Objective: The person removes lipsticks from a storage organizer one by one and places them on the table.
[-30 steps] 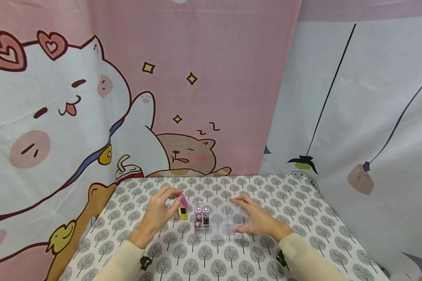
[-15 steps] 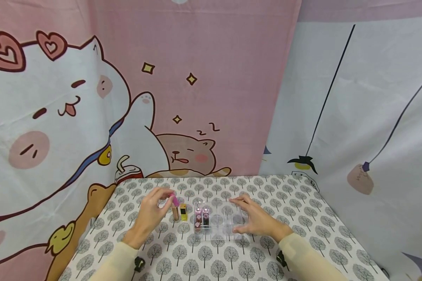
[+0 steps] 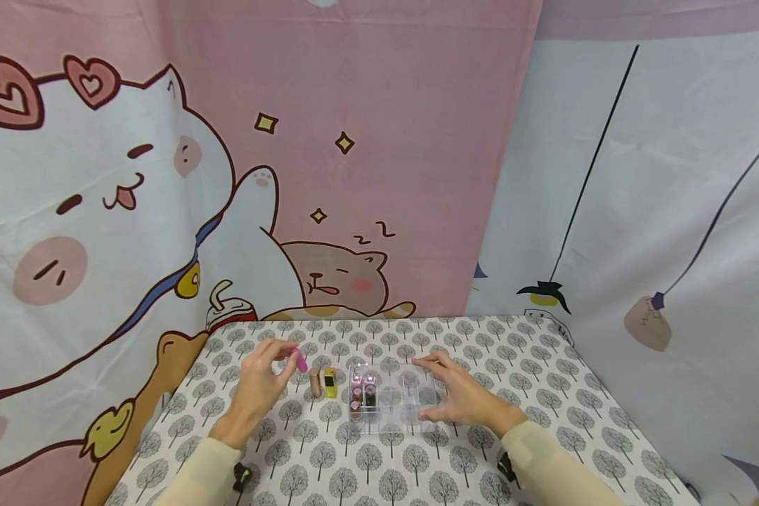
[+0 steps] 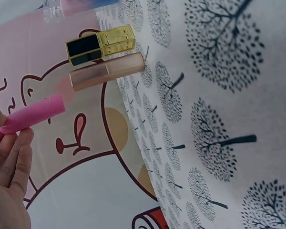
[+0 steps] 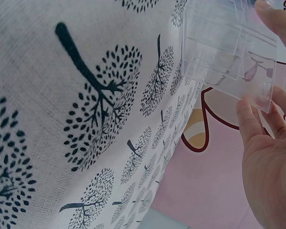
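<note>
My left hand point(image 3: 259, 379) pinches a pink lipstick tube point(image 4: 35, 113) between thumb and fingertips, held off the table at a tilt. To its right, a rose-gold lipstick tube point(image 3: 315, 383) stands upright, beside an upright gold-and-black lipstick point(image 3: 331, 384). Farther right is a clear plastic organizer point(image 3: 392, 422) with compartments. Several pinkish and dark red tubes point(image 3: 357, 393) fill its left columns. My right hand point(image 3: 464, 393) grips the organizer's right end, thumb at the near side and fingers at the far side. In the right wrist view, fingertips point(image 5: 246, 106) touch its clear wall.
A white cloth with grey tree prints point(image 3: 367, 467) covers the table. Behind it hangs a pink cartoon backdrop point(image 3: 405, 176), with a pale curtain point(image 3: 607, 211) at the right. The left and middle organizer columns stand between the two hands.
My left hand has moved left with the pink tube, away from the two standing lipsticks. The rose-gold tube, hidden at first, now shows fully. My right hand and the organizer stay in place.
</note>
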Action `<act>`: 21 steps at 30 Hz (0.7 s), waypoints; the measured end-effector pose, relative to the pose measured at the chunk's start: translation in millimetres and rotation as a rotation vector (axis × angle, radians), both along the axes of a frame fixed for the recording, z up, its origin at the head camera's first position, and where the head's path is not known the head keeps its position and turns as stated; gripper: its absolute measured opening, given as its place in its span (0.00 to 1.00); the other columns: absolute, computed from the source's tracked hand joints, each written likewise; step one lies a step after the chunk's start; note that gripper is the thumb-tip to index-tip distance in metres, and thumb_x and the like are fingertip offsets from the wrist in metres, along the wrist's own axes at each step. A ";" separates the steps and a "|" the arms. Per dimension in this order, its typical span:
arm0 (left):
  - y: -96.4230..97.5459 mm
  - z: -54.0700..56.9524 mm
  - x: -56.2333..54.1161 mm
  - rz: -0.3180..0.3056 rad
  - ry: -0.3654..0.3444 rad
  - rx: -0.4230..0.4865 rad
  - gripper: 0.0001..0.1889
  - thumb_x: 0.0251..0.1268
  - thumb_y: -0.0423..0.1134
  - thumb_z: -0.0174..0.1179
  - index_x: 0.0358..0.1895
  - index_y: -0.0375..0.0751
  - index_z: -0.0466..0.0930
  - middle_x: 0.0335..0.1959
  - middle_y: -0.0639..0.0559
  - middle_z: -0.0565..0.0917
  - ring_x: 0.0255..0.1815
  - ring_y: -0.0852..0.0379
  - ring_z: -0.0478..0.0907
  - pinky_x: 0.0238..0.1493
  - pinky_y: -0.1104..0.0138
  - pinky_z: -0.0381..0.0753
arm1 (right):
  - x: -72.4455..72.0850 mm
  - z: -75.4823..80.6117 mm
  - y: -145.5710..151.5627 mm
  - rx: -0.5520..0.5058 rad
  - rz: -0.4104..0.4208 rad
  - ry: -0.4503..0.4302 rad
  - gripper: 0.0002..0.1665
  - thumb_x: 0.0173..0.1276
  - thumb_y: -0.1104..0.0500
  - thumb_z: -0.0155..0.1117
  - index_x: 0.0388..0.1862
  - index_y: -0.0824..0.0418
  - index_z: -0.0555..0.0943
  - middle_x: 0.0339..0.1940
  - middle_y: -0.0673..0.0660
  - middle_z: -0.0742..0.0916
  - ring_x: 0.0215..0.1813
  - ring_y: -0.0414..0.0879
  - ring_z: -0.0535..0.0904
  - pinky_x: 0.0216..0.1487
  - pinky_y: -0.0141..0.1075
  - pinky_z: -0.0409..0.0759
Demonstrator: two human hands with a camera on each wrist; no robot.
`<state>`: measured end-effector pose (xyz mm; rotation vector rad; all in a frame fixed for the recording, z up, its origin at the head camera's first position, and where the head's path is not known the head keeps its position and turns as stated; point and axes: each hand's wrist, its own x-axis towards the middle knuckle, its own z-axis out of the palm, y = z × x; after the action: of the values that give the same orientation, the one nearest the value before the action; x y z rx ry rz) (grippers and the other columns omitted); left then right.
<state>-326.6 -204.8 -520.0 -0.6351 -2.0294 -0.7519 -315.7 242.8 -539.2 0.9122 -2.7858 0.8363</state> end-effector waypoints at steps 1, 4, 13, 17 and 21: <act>-1.0 -0.7 -0.4 0.004 -0.004 -0.003 0.14 0.63 0.22 0.83 0.50 0.32 0.93 0.44 0.43 0.94 0.40 0.49 0.94 0.45 0.62 0.99 | 0.0 -0.1 0.1 -0.001 0.000 0.000 0.67 0.59 0.40 0.95 0.94 0.47 0.70 0.83 0.52 0.78 0.79 0.55 0.82 0.83 0.63 0.86; -3.8 -3.4 -1.9 0.010 -0.010 -0.004 0.13 0.63 0.22 0.82 0.49 0.31 0.93 0.42 0.43 0.93 0.39 0.49 0.93 0.43 0.63 0.98 | -0.1 -0.3 0.2 -0.005 0.001 0.001 0.67 0.59 0.40 0.95 0.94 0.47 0.70 0.83 0.52 0.78 0.80 0.56 0.82 0.83 0.63 0.86; -9.0 -13.0 -3.3 -0.008 -0.055 -0.036 0.12 0.63 0.21 0.82 0.47 0.32 0.93 0.41 0.44 0.93 0.36 0.52 0.92 0.39 0.59 0.98 | 0.9 -1.0 -0.2 -0.022 0.002 -0.020 0.67 0.60 0.42 0.95 0.94 0.46 0.69 0.83 0.52 0.78 0.80 0.56 0.81 0.83 0.64 0.86; -10.2 -18.4 -2.5 -0.005 -0.121 -0.047 0.12 0.64 0.23 0.82 0.47 0.34 0.93 0.42 0.47 0.94 0.38 0.54 0.93 0.42 0.61 0.99 | 1.5 -0.6 -0.7 -0.019 0.007 -0.017 0.66 0.61 0.44 0.95 0.94 0.47 0.69 0.83 0.53 0.78 0.78 0.56 0.82 0.81 0.64 0.88; -11.2 -23.7 -1.1 0.003 -0.196 -0.054 0.09 0.67 0.24 0.81 0.46 0.36 0.93 0.43 0.47 0.94 0.39 0.54 0.93 0.44 0.59 1.00 | 2.4 -0.2 -1.8 -0.012 0.006 -0.002 0.66 0.61 0.45 0.96 0.94 0.48 0.70 0.82 0.54 0.79 0.77 0.59 0.84 0.79 0.64 0.89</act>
<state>-327.7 -215.9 -543.7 -0.6089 -2.2353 -0.7855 -313.3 241.0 -539.4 0.9188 -2.7784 0.8537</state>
